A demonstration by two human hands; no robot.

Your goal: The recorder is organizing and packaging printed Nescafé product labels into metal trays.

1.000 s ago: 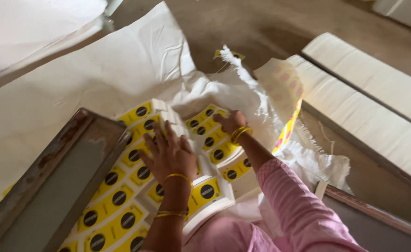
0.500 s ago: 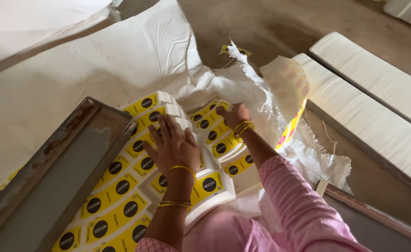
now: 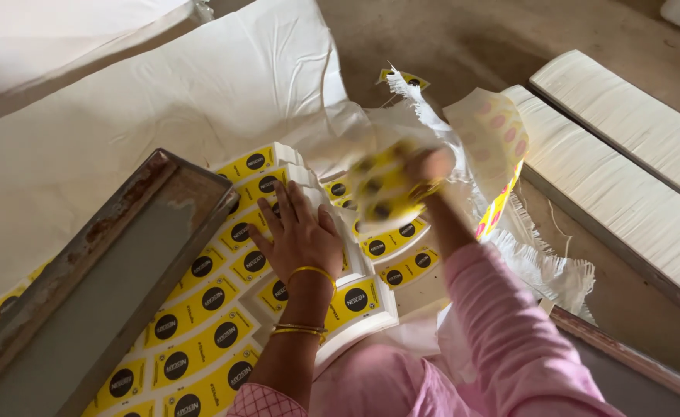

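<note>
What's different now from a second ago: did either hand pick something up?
The right hand has lifted off the pile, raising a blurred bunch of yellow labels it now grips. The left hand stays flat on the stacked yellow labels; the metal tray and white sack look unmoved.

Pink sleeves, gold bangles on left hand [image 3: 300, 239].
</note>
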